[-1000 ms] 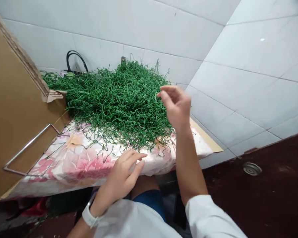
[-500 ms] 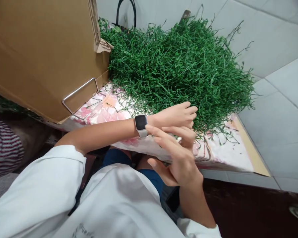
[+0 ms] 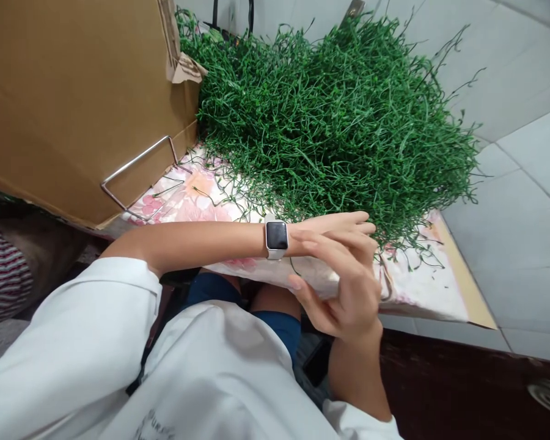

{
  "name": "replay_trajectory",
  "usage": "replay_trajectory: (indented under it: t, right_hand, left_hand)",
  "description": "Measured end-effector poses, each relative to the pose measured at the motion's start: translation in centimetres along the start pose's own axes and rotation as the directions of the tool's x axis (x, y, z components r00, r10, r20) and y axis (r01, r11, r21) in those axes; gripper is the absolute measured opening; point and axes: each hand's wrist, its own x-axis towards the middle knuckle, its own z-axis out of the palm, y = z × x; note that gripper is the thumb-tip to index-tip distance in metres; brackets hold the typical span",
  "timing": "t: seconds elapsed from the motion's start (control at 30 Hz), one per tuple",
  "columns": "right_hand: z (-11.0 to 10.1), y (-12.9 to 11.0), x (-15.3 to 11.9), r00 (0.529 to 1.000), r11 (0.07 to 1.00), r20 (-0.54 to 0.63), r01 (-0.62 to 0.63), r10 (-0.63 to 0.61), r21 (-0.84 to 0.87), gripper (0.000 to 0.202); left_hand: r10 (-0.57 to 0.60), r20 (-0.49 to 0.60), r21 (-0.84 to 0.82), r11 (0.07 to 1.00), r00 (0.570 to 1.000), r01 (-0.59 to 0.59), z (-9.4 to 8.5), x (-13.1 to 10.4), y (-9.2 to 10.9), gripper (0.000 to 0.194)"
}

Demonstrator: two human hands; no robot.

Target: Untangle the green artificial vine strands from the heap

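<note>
A smartwatch [image 3: 276, 236] with a pale band and a dark screen sits on my left wrist. My left hand [image 3: 332, 222] is stretched to the right at the near edge of a heap of thin green stems [image 3: 334, 116]. Its fingers are loosely bent and apart, partly covered by my other hand, with nothing visible in them. My right hand [image 3: 355, 293] is raised over it, thumb and fingers spread, holding nothing. The index fingertip is by the left wrist, just right of the watch; whether it touches skin I cannot tell.
A big cardboard box [image 3: 73, 110] stands at left, a bent metal wire frame [image 3: 137, 164] before it. Pink floral covering [image 3: 206, 211] lies beneath the stems, some loose on it. White tiled wall [image 3: 522, 159] rises at right. A striped cloth [image 3: 2, 275] shows at far left.
My left forearm has turned and shifted slightly right, bringing the watch face more level. My right hand has moved a little right and its index finger is off the watch's edge.
</note>
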Motion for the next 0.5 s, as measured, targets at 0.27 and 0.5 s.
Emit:
replay_trajectory:
  t: [0.27,0.5]
  right_hand:
    - [0.7,0.6,0.6,0.995,0.997,0.07,-0.074,0.076,-0.023,0.066]
    - [1.9,0.9,2.5,0.947,0.979,0.292,-0.082,0.136,-0.189,0.068]
  left_hand:
    - [-0.121,0.004,0.272,0.955,0.993,0.115,3.5,-2.0,-0.1,0.027]
    - [-0.405,0.318,0.551,0.815,0.857,0.181,2.9,3.6,-2.8,0.074]
